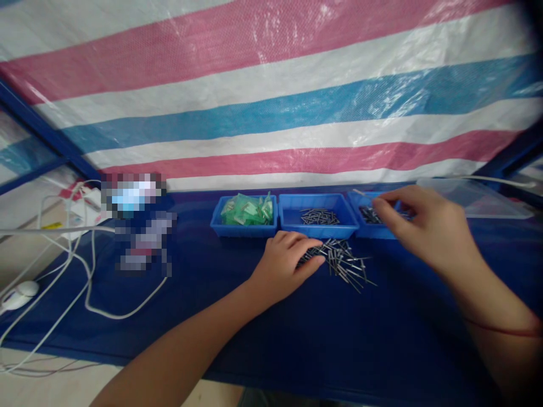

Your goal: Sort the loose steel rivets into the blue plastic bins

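A loose heap of thin metal pins [345,263] lies on the blue table cover in front of three small blue trays. My left hand [283,264] rests palm down on the left edge of the heap, fingers together and touching the pins. My right hand [418,223] hovers over the right tray [365,228], thumb and forefinger pinched over the dark pins [369,215] inside; what is between the fingertips is too small to make out. The middle tray [318,229] holds a few pins. The left tray [244,229] holds green packets [247,209].
A clear plastic lid [475,198] lies at the back right. White cables [85,265] and a white mouse [19,294] sit at the left, beside blurred-out objects. A striped pink, white and blue tarp [271,90] hangs behind the table.
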### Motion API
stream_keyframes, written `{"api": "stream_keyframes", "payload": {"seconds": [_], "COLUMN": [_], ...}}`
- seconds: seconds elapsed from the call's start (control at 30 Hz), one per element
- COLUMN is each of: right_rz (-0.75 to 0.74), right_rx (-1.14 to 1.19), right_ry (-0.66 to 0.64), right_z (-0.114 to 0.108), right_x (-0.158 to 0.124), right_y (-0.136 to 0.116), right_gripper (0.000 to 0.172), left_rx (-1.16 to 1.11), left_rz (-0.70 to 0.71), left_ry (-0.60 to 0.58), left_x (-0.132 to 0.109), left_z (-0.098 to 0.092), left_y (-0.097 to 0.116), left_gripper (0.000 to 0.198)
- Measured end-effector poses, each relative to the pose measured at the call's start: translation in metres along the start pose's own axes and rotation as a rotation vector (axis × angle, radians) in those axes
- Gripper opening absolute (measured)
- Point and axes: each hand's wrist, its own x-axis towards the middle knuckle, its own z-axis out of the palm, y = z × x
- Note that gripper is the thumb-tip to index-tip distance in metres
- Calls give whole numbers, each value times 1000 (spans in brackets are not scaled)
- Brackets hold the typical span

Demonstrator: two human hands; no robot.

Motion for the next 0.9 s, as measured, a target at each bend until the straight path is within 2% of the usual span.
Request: {"api": "stream_keyframes", "payload": {"seconds": [0.17, 0.27, 0.33, 0.53, 0.67, 0.8, 0.9], "right_rz": [207, 247, 210, 23, -98, -239, -274], "right_rx": [-236, -298, -265, -78, 25, 203, 231], "right_ry": [102, 155, 144, 76, 5, -216, -378], "right_z": [-6, -1, 2, 6, 7, 9, 16], "right_x": [-2, -5, -4, -4, -9, -16, -22], "right_y": [50, 57, 48, -9, -36, -49, -54], "right_gripper": [24, 21, 20, 18, 15, 12, 11], "left_rx": [191, 237, 254, 300, 301, 224, 91], "left_rz": [51, 74, 77, 88, 92, 82, 53], "left_ry": [-122, -147, -144, -128, -91, -31, 10], "left_x": [-4, -4, -5, -5, -3, 0, 2], "left_z": [4, 4, 4, 7, 5, -1, -4], "left_y": [-3, -4, -4, -6, -8, -5, -3], "left_gripper": [31, 23, 19, 17, 17, 23, 24]}}
